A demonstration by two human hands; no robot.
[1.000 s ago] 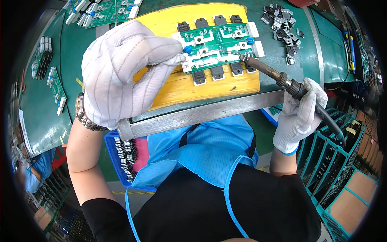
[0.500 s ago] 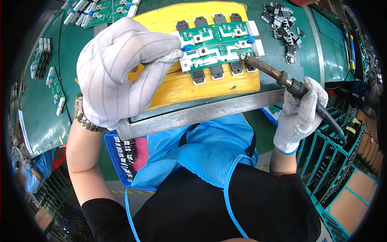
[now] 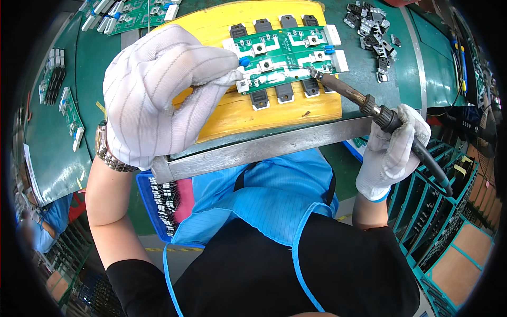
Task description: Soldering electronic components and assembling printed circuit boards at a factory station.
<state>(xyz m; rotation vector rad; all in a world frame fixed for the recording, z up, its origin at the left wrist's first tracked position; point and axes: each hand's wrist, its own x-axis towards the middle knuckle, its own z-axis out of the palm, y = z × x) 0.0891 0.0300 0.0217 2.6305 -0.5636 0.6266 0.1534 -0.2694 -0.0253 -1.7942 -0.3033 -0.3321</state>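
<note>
Here the left hand [image 3: 158, 100] is covering the left of the yellow block [image 3: 285, 113], its pinched fingers [image 3: 219, 61] hiding whatever may be between them! At upper centre, the soldering iron [image 3: 364, 102]'s tip is looking too small to call: touching the circuit board [image 3: 288, 55] or just beside it? Upper left, stacked green boards [image 3: 138, 20] are running off the top edge. Lower left, the blue apron [image 3: 264, 174] is overlapping the blue bin [image 3: 148, 203], and a co-worker [image 3: 45, 235] is blurring into the dark rim.
</note>
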